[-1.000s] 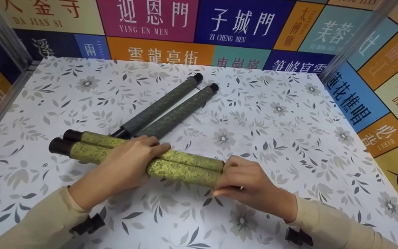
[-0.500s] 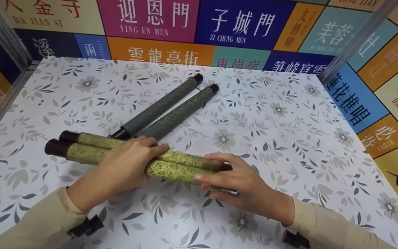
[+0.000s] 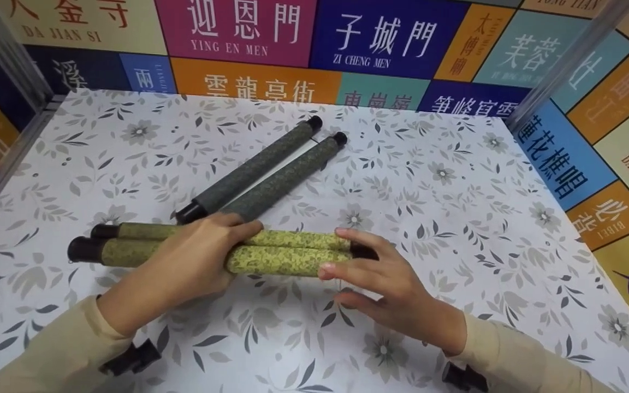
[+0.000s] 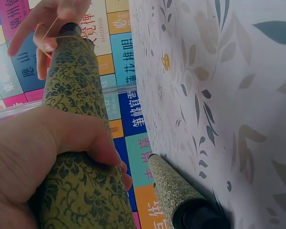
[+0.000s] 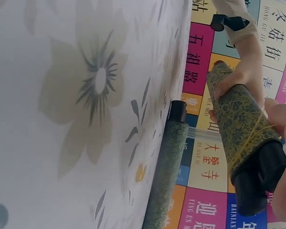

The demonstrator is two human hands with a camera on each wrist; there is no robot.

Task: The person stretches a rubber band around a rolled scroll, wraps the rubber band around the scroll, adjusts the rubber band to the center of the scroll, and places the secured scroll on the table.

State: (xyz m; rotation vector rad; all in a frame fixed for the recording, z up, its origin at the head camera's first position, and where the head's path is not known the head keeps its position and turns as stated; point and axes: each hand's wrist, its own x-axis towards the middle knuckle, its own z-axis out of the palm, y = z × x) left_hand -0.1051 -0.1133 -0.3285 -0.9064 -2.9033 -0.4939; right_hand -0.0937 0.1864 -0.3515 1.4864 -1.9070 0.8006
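A yellow-green patterned scroll with dark end knobs is rolled into two parallel rolls. My left hand grips it around the middle, just above the table. At its right end, my right hand has its fingers spread around the knobs. A thin yellow rubber band crosses the rolls near that end in the right wrist view. Part of the band stretches to the right hand's fingers, which hook it in the left wrist view.
A dark green scroll, also in two rolls, lies diagonally behind the left hand. Another small yellow band lies on the flower-patterned table. Colourful lettered panels stand behind and at the sides.
The right hand went from pinching at the scroll's end to spread fingers around it. The yellow-green scroll has swung nearly level, its left end lower and its right end slightly higher in view.
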